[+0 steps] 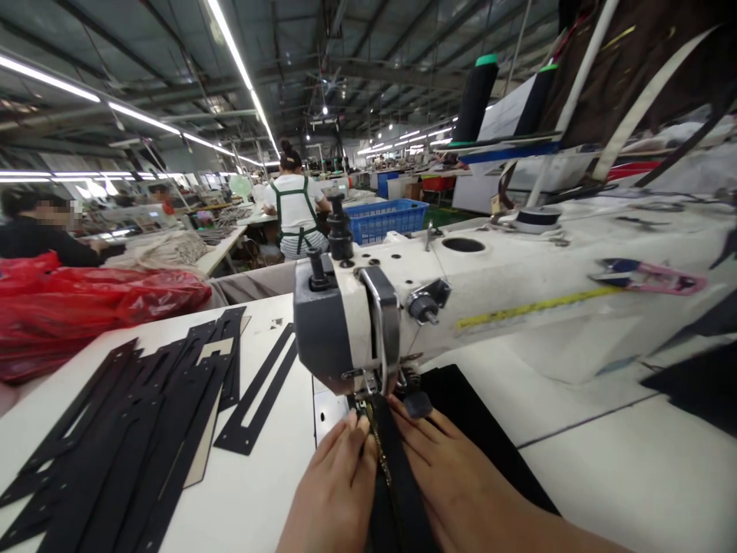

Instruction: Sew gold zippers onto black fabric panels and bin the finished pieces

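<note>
A white-and-grey sewing machine (345,322) stands before me, its presser foot over a black strip (397,468) with a gold-toothed zipper (380,453). My left hand (339,480) is at the strip's left edge, fingers bunched and closed on the zipper just in front of the needle area. On the right, my right hand (454,468) lies flat on the black material, fingers stretched toward the presser foot. Beneath that hand is a wider black fabric piece (461,392). The needle tip is hidden by the machine parts and my fingers.
Slotted black pieces (132,430) are piled on the white table at left, and a single slotted piece (253,399) lies nearer. Pink-handled snips (650,276) rest on the machine arm. A red plastic bag (86,307), a blue crate (385,219) and co-workers are beyond.
</note>
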A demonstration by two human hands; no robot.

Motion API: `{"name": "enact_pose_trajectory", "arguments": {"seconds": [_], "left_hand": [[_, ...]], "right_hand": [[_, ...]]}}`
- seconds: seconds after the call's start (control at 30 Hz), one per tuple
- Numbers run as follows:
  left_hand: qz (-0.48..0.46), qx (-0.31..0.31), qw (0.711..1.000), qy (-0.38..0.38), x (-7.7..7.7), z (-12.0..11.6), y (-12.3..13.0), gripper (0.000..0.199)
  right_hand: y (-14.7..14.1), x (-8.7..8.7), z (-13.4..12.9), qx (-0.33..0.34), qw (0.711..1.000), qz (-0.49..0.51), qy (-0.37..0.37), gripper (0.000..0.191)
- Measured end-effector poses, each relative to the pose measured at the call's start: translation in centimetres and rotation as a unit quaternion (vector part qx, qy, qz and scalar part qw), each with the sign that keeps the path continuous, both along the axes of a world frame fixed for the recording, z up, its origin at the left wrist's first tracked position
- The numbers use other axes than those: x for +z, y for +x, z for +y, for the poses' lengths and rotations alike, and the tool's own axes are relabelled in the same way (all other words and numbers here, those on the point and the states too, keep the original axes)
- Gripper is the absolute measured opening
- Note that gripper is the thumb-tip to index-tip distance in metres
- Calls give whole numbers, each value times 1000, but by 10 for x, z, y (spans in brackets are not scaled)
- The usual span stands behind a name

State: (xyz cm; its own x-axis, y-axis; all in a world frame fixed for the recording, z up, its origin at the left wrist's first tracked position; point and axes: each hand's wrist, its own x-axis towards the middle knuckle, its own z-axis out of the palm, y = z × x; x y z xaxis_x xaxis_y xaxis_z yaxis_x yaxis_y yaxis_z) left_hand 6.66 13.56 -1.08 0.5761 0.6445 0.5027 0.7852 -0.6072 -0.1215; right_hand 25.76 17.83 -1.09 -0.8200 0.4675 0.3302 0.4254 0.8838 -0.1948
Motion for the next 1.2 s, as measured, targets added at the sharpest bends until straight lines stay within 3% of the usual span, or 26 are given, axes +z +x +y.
{"name": "enact_pose_trajectory", "arguments": {"seconds": [0.17, 0.4, 0.53, 0.73, 0.87, 1.03, 1.2], "left_hand": [[-47, 14, 999, 15, -1, 5, 4, 31], [-108, 53, 990, -77, -8, 8, 2, 26], [-148, 70, 979, -121, -2, 4, 2, 29], [-159, 60, 982, -85, 4, -5, 2, 26], [-139, 50, 988, -40, -2, -8, 4, 18], [-123, 15, 992, 7, -6, -8, 7, 28], [-106, 2, 994, -9, -6, -6, 5, 30]], "right_hand": [[-4, 5, 0, -7, 999, -24, -19, 51], [-6, 19, 3, -8, 997, 25, -68, 45], [-5, 21, -2, -23, 993, 66, -98, 37], [-12, 27, 1, -30, 990, 70, -119, 22], [-17, 21, 8, -17, 994, 55, -92, 23], [-16, 5, 5, -47, 993, 88, -58, 23], [-16, -1, 3, -68, 987, 134, -54, 27]]}}
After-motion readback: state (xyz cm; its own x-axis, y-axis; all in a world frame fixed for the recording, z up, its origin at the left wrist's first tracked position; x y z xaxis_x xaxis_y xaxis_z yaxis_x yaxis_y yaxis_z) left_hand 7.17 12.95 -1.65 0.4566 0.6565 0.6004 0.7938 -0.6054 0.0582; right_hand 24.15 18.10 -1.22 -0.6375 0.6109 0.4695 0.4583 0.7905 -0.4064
